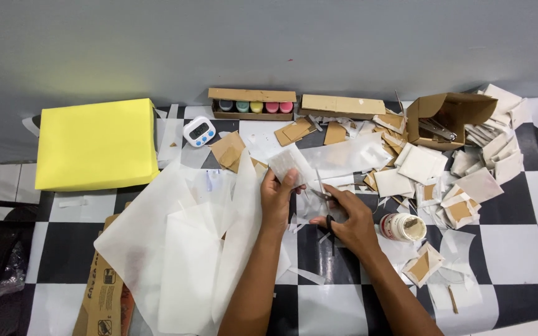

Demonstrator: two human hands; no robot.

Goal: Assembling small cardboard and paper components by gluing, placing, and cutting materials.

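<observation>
A: What does the left hand (275, 198) hold?

B: It pinches a small translucent paper square (286, 164), raised above the black-and-white chequered tablecloth (524, 249), near the table's middle.

A: And the right hand (351, 221)?

B: Its fingers are closed through the handles of a pair of dark-handled metal scissors (324, 198), blades pointing far-left, just beside the square.

A: Surroundings?

B: Large translucent paper sheets (182, 249) lie left; an open white glue jar (403, 227) stands right; a yellow foam block (96, 143) sits far left.
</observation>
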